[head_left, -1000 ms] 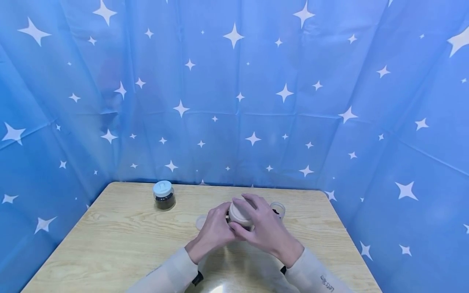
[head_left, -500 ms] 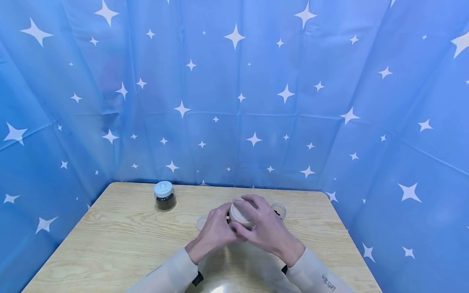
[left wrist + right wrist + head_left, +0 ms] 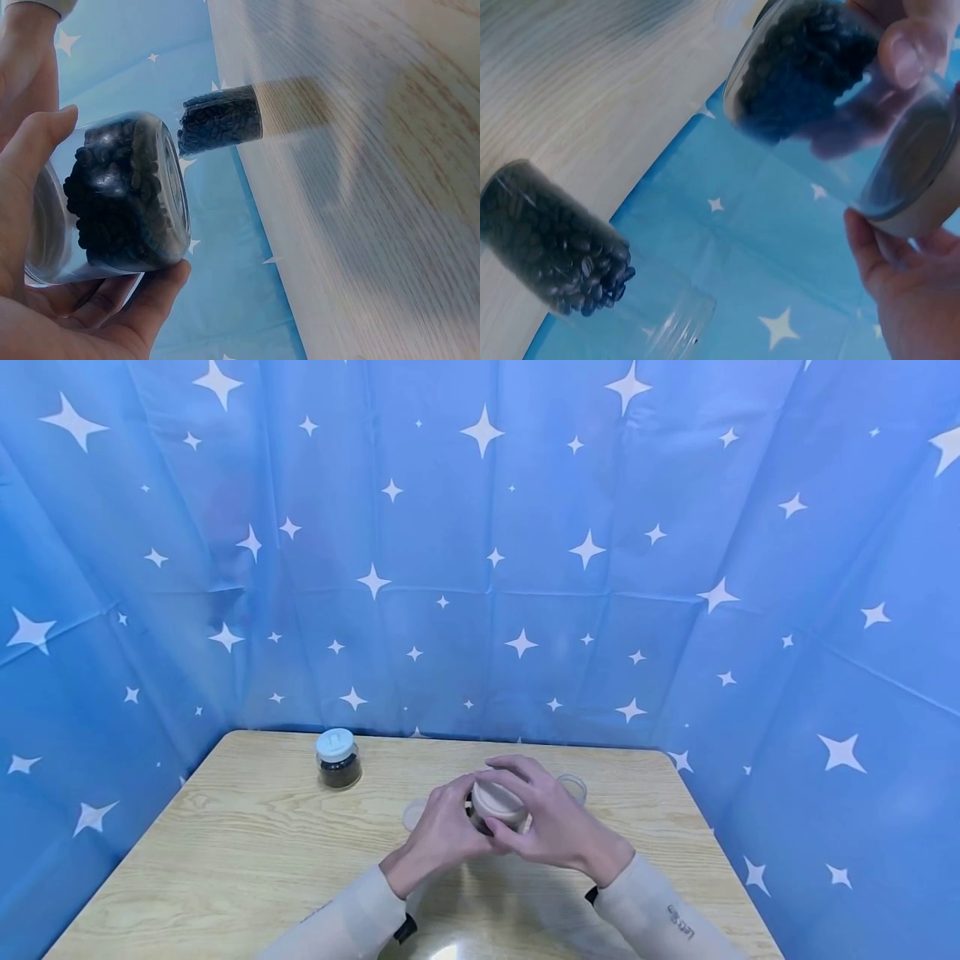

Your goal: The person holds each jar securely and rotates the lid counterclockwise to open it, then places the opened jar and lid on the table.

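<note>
My left hand grips a clear glass jar about half full of dark coffee beans, thumb on one side and fingers on the other. In the left wrist view the jar is off the table. A pale round lid covers its mouth. My right hand holds that lid by the edge, thumb in front and fingers over the far side. The right wrist view shows the lid seated against the jar's mouth; how tightly it sits cannot be told.
Behind my right hand stands a second glass jar of coffee beans, its threaded rim uncovered. A pale disc lies partly behind my left hand. Back left on the wooden table is a dark-filled jar with a light-blue lid. A starry curtain surrounds the table.
My right hand has shifted slightly to the right and its wrist has turned, the fingers moving round the lid. The left hand stays nearly still around the jar.
</note>
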The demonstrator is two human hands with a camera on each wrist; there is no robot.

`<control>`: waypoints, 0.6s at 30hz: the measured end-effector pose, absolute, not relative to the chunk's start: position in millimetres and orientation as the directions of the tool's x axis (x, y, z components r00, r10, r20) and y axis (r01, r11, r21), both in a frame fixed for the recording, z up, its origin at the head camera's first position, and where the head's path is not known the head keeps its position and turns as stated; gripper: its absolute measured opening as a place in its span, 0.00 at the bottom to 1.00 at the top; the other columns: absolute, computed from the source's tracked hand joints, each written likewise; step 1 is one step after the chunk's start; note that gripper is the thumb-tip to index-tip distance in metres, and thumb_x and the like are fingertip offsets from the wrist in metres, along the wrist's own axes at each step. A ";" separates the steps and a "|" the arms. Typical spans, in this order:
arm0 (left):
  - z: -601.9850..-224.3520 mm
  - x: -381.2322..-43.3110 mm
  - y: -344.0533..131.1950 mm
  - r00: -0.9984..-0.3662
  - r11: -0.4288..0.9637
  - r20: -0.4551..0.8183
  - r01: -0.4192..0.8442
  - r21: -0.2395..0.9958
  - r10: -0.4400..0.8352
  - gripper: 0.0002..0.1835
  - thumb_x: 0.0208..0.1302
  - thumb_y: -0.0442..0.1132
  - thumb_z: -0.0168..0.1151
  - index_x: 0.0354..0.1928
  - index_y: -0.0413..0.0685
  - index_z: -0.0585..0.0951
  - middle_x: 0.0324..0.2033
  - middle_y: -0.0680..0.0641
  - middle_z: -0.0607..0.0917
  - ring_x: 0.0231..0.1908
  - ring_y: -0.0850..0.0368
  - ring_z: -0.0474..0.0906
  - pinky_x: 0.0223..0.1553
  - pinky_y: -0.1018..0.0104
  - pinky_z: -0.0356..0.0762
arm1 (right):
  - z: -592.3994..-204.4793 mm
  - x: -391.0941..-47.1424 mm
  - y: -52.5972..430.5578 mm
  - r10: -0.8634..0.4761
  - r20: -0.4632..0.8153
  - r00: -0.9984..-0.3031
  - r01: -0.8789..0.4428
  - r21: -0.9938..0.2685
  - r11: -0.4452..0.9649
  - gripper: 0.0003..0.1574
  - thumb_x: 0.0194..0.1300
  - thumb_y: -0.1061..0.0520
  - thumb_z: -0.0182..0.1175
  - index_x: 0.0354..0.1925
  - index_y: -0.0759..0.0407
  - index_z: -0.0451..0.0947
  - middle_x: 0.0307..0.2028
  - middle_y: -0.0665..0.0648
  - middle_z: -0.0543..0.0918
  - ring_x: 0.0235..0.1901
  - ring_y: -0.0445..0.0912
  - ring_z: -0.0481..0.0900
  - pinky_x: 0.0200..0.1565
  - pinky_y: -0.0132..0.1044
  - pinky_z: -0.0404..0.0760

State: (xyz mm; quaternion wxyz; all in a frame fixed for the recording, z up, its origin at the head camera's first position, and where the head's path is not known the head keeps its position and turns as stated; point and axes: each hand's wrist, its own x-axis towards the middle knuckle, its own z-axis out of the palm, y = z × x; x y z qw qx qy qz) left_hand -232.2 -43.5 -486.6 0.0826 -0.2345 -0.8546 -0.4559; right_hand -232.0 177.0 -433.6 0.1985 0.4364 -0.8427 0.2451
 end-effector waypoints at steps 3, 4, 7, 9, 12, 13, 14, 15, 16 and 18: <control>-486.1 -231.6 -43.4 -0.877 0.477 0.356 0.476 0.739 0.323 0.43 0.54 0.53 0.92 0.73 0.56 0.85 0.56 0.54 0.93 0.52 0.59 0.90 0.51 0.66 0.89 | -431.4 -232.9 180.0 -0.661 0.519 -0.543 -0.836 -0.258 0.484 0.39 0.69 0.53 0.77 0.77 0.49 0.83 0.75 0.62 0.83 0.71 0.58 0.86 0.64 0.54 0.94; -486.1 -231.4 -43.2 -0.877 0.477 0.355 0.475 0.740 0.322 0.43 0.54 0.54 0.92 0.73 0.55 0.85 0.56 0.54 0.94 0.52 0.59 0.90 0.51 0.66 0.89 | -430.8 -233.1 180.9 -0.668 0.510 -0.541 -0.838 -0.264 0.477 0.40 0.69 0.53 0.77 0.77 0.49 0.83 0.76 0.62 0.83 0.71 0.57 0.87 0.64 0.53 0.94; -486.3 -230.9 -42.5 -0.882 0.478 0.346 0.465 0.745 0.319 0.44 0.53 0.54 0.93 0.72 0.55 0.85 0.56 0.53 0.94 0.52 0.60 0.89 0.51 0.66 0.88 | -429.0 -234.3 183.2 -0.689 0.492 -0.532 -0.846 -0.281 0.453 0.40 0.69 0.54 0.76 0.77 0.50 0.82 0.77 0.60 0.82 0.71 0.55 0.87 0.66 0.51 0.93; -486.3 -230.4 -42.1 -0.885 0.480 0.339 0.459 0.748 0.318 0.44 0.52 0.54 0.93 0.72 0.54 0.85 0.56 0.53 0.94 0.51 0.60 0.89 0.50 0.67 0.87 | -428.0 -235.4 184.3 -0.702 0.482 -0.524 -0.851 -0.287 0.439 0.40 0.69 0.54 0.76 0.78 0.50 0.82 0.77 0.59 0.82 0.73 0.54 0.86 0.68 0.51 0.92; -486.5 -229.3 -41.8 -0.887 0.475 0.327 0.452 0.755 0.325 0.43 0.53 0.54 0.93 0.72 0.54 0.85 0.56 0.53 0.93 0.51 0.61 0.88 0.50 0.67 0.87 | -428.2 -236.9 185.9 -0.717 0.479 -0.507 -0.862 -0.279 0.423 0.40 0.69 0.54 0.75 0.78 0.49 0.82 0.77 0.58 0.82 0.73 0.53 0.85 0.69 0.51 0.91; -486.5 -229.2 -41.7 -0.887 0.472 0.327 0.453 0.756 0.327 0.43 0.54 0.54 0.93 0.72 0.54 0.85 0.56 0.53 0.93 0.51 0.61 0.88 0.49 0.67 0.87 | -428.3 -237.4 186.3 -0.720 0.478 -0.503 -0.864 -0.275 0.422 0.40 0.69 0.54 0.75 0.78 0.48 0.82 0.77 0.58 0.82 0.74 0.53 0.85 0.70 0.51 0.91; -486.5 -229.0 -41.8 -0.886 0.468 0.327 0.453 0.759 0.329 0.43 0.54 0.54 0.92 0.72 0.55 0.85 0.56 0.53 0.93 0.51 0.61 0.88 0.50 0.67 0.87 | -428.4 -237.9 186.8 -0.722 0.476 -0.502 -0.865 -0.274 0.421 0.41 0.69 0.54 0.75 0.78 0.48 0.82 0.77 0.57 0.82 0.74 0.53 0.85 0.70 0.51 0.91; -486.7 -229.2 -41.7 -0.885 0.463 0.328 0.455 0.760 0.331 0.43 0.54 0.54 0.92 0.72 0.55 0.85 0.57 0.53 0.93 0.51 0.61 0.88 0.50 0.68 0.87 | -428.6 -238.2 187.4 -0.723 0.474 -0.503 -0.865 -0.275 0.420 0.41 0.69 0.55 0.75 0.78 0.48 0.82 0.77 0.57 0.82 0.74 0.53 0.85 0.70 0.51 0.91; -486.6 -228.9 -41.8 -0.884 0.458 0.328 0.456 0.763 0.333 0.43 0.55 0.54 0.92 0.72 0.55 0.84 0.57 0.53 0.93 0.52 0.61 0.89 0.50 0.67 0.88 | -428.8 -238.4 187.7 -0.724 0.471 -0.504 -0.864 -0.276 0.422 0.41 0.69 0.54 0.74 0.78 0.47 0.82 0.77 0.57 0.82 0.74 0.53 0.85 0.70 0.51 0.91; -486.7 -228.7 -41.9 -0.883 0.451 0.330 0.458 0.766 0.335 0.43 0.55 0.54 0.92 0.73 0.56 0.84 0.57 0.54 0.93 0.53 0.60 0.90 0.51 0.68 0.89 | -429.0 -238.6 188.2 -0.725 0.467 -0.506 -0.863 -0.275 0.425 0.41 0.69 0.54 0.74 0.79 0.47 0.82 0.78 0.56 0.81 0.74 0.53 0.85 0.70 0.51 0.91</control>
